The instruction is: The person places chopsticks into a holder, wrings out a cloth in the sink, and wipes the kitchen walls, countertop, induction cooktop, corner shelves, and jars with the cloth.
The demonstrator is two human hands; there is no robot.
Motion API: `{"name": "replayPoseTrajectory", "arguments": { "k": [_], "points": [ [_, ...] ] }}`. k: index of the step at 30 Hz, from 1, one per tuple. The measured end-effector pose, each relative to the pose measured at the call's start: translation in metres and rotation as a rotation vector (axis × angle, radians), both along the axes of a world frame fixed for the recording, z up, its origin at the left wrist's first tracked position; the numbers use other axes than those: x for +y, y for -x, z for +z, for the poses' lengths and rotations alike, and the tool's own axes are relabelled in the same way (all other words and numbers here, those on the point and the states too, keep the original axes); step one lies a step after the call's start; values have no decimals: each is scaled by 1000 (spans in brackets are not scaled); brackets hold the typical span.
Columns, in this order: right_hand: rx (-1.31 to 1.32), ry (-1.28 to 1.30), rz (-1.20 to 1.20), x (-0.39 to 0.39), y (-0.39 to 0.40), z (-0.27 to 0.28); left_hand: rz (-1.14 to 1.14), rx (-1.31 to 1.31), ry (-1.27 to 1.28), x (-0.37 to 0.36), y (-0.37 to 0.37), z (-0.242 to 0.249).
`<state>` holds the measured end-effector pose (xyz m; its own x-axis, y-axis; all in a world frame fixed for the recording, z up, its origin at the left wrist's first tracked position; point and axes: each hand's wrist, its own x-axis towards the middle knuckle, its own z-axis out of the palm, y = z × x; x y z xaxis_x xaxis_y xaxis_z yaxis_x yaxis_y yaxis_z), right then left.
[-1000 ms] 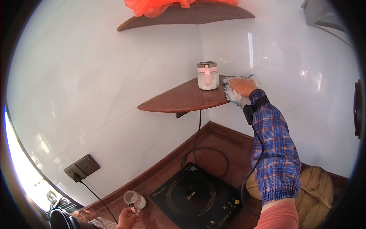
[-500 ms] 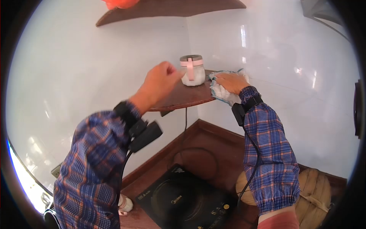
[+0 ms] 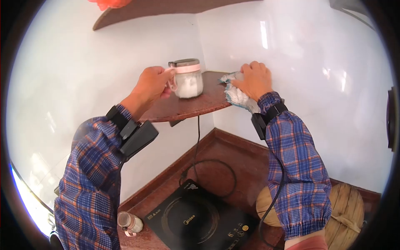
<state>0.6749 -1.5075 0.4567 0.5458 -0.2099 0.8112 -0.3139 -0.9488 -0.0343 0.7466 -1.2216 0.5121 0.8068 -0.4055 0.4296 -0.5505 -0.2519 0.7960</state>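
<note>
A glass jar [image 3: 189, 83] with a pink band, a pink handle and a dark lid stands on the brown corner shelf [image 3: 166, 111]; white stuff fills its lower part. My left hand [image 3: 155, 83] grips the jar's handle from the left, fingers closed round it. At the right end of the shelf, my right hand [image 3: 255, 79] holds a crumpled white cloth [image 3: 238, 93] with a blue-green edge. Part of the cloth hangs over the shelf's front edge.
Below, a black induction cooker [image 3: 196, 218] lies on the brown counter [image 3: 212, 146], its cable looping behind. A second small jar [image 3: 130, 223] is at its left, round wooden lids [image 3: 346, 212] at the right. A higher shelf [image 3: 158, 10] spans the corner above.
My left hand has taken hold of the jar's handle, and the jar has shifted left with its handle turned leftward. My right hand has bunched up the cloth it was lying flat on.
</note>
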Motion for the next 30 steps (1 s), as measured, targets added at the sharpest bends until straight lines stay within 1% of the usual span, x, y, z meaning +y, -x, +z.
{"name": "replayPoseTrajectory", "arguments": {
  "k": [1,2,4,5,6,7,9,10,13,14,16,17,19,20,22,23,24,25,27,28,30],
  "points": [
    [33,13,-76,1,3,1,11,-5,-1,10,5,3],
    [27,26,-68,1,1,4,20,2,-2,29,11,3],
    [404,-169,-8,-4,-11,11,35,0,28,70,26,1],
    [398,-147,-6,-7,-23,16,73,6,12,89,33,1],
    [620,88,182,-10,-35,18,108,13,-10,106,40,-2],
    [839,334,364,-8,-40,26,111,-2,23,122,43,-6],
    [675,223,713,34,-32,22,120,-15,83,153,46,-20],
    [706,106,793,69,-20,28,135,-15,112,163,48,-25],
    [719,430,1189,113,-51,25,146,-13,164,185,50,-31],
    [603,538,1524,107,-99,12,136,-17,174,190,51,-31],
    [912,277,913,151,-34,58,123,-15,170,185,55,-20],
    [910,275,914,146,-37,63,123,-15,168,184,60,-17],
    [988,215,736,127,-63,68,116,-9,151,183,64,-16],
    [1086,101,698,99,-109,61,127,5,146,183,60,-19],
    [1066,125,461,98,-92,72,116,9,162,188,54,-22],
    [1037,301,391,66,-110,68,133,13,161,189,55,-21],
    [1075,491,234,-26,-179,48,118,20,164,189,56,-21],
    [1033,267,46,-68,-171,43,96,24,168,188,55,-21],
    [991,226,-179,-109,-124,44,84,21,177,188,55,-21],
    [1001,409,-218,-111,-82,49,72,18,186,189,55,-22],
    [818,417,-87,-93,-47,41,59,12,174,194,50,-23]
  ]
}}
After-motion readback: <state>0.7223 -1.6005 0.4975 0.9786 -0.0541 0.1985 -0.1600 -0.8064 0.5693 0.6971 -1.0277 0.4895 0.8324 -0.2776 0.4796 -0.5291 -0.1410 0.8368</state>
